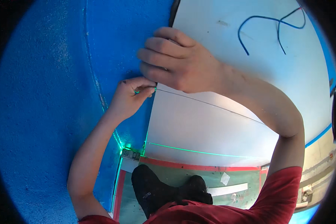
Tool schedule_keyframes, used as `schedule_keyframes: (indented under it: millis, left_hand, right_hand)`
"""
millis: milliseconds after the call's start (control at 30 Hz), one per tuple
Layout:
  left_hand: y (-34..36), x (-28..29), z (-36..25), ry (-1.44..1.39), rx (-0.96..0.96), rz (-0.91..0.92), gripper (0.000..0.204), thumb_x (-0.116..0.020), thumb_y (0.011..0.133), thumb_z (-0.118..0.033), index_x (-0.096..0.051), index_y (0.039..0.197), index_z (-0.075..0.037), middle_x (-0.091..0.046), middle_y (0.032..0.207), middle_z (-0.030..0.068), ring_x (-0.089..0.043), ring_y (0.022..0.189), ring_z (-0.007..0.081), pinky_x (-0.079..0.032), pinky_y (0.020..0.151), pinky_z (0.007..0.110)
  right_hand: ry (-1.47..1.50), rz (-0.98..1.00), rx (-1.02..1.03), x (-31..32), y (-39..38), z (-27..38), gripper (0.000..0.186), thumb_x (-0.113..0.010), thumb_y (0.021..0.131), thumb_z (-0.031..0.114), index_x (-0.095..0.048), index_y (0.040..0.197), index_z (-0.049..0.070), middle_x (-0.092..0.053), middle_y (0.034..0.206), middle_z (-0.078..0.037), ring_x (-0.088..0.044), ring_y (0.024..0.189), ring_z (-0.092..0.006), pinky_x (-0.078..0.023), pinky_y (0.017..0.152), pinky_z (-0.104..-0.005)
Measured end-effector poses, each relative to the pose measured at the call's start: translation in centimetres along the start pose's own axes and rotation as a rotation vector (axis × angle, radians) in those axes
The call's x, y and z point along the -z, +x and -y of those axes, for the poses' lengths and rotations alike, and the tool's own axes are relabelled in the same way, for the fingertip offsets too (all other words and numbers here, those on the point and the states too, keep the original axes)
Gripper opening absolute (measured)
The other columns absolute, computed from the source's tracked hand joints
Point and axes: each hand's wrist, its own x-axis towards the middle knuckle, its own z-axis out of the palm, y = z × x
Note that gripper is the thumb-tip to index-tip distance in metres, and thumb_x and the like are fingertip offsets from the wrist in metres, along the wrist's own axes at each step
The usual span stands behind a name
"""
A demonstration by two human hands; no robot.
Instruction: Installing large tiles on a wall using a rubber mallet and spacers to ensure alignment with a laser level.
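White board [220, 123] stands against the blue wall [44, 112], crossed by a thin taut string [212, 105]. Right hand [179, 61] lies curled over the board's left edge. Left hand [132, 95] pinches the string's end there. Green laser line [190, 150] crosses the board lower down; floor partly hidden by black shoes [164, 192].

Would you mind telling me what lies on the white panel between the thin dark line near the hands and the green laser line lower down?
In the head view, the white panel is bare between the thin dark line and the green laser line.
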Motion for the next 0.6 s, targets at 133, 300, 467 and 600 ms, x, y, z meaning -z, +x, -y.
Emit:
schedule_keyframes:
  millis: [133, 300, 467, 600]
  left_hand:
    - [-1.2, -0.6, 0.2, 0.127, -0.053, -0.026, 0.011, -0.073, 0.096, -0.009, -0.075, 0.104, -0.002, -0.078, 0.097, 0.0109, -0.073, 0.088, 0.0198, -0.057, 0.079, 0.034]
    - [-0.6, -0.1, -0.3, 0.275, -0.109, 0.012, 0.020, -0.074, 0.096, -0.015, -0.073, 0.112, -0.003, -0.078, 0.108, 0.0132, -0.074, 0.097, 0.0278, -0.057, 0.083, 0.036]
    - [-0.4, -0.5, -4.0, 0.620, -0.281, -0.074, 0.045, -0.079, 0.092, -0.023, -0.066, 0.132, -0.008, -0.068, 0.137, 0.0124, -0.064, 0.123, 0.0335, -0.053, 0.096, 0.043]
    - [-0.7, -1.4, -8.5, 1.215, -0.615, -0.053, 0.100, -0.087, 0.074, -0.046, -0.044, 0.157, -0.010, -0.038, 0.166, 0.0087, -0.033, 0.154, 0.0320, -0.030, 0.122, 0.056]
  right_hand:
    - [-0.079, -0.031, 0.150, 2.1, 2.3, 0.5, 0.030, -0.068, 0.087, 0.023, -0.068, 0.115, 0.011, -0.067, 0.131, -0.009, -0.057, 0.132, -0.0280, -0.040, 0.121, -0.0472]
    - [-0.296, 0.141, 0.066, 4.4, -2.1, -3.2, 0.037, -0.064, 0.102, 0.030, -0.065, 0.135, 0.014, -0.058, 0.148, -0.010, -0.051, 0.142, -0.0309, -0.040, 0.122, -0.0474]
    - [-0.158, 0.151, -0.152, 7.8, -3.3, -1.9, 0.037, -0.067, 0.098, 0.034, -0.066, 0.130, 0.015, -0.058, 0.139, -0.010, -0.055, 0.132, -0.0294, -0.045, 0.112, -0.0459]
    - [-0.147, 0.068, -0.212, 10.4, -6.1, -0.3, 0.035, -0.071, 0.094, 0.034, -0.066, 0.122, 0.014, -0.060, 0.122, -0.009, -0.060, 0.113, -0.0275, -0.047, 0.100, -0.0449]
